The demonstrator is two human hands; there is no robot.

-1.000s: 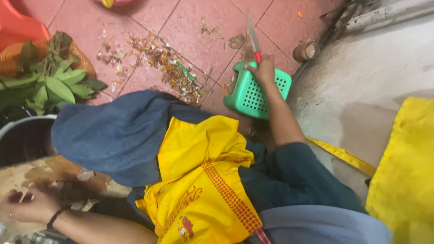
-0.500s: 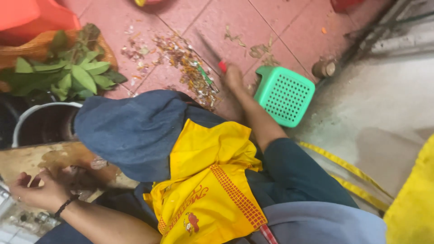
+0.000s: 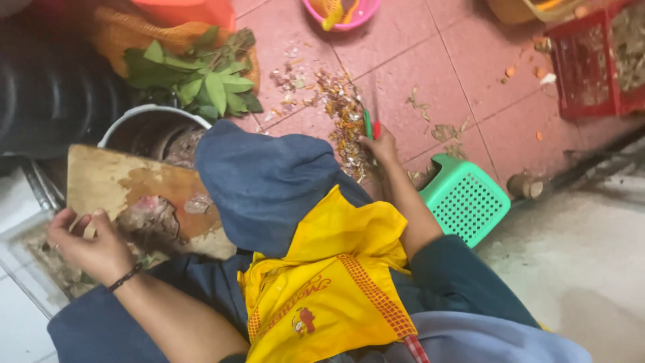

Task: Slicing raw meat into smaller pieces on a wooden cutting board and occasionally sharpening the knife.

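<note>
I worry my right hand (image 3: 384, 144), clenched on the knife (image 3: 373, 121), slips while my left hand (image 3: 84, 242) grasps the tilted cutting board (image 3: 134, 195).

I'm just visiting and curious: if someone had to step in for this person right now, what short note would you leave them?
Left hand: fingers grip the edge of the stained wooden cutting board, tilted over a grey bucket.
Right hand: reaches down to the red tiled floor, closed on a red-and-green handled tool beside a pile of peel scraps. A green plastic basket stands beside the forearm.
Done: scraps lie piled on the floor. Left: residue is on the board.
</note>
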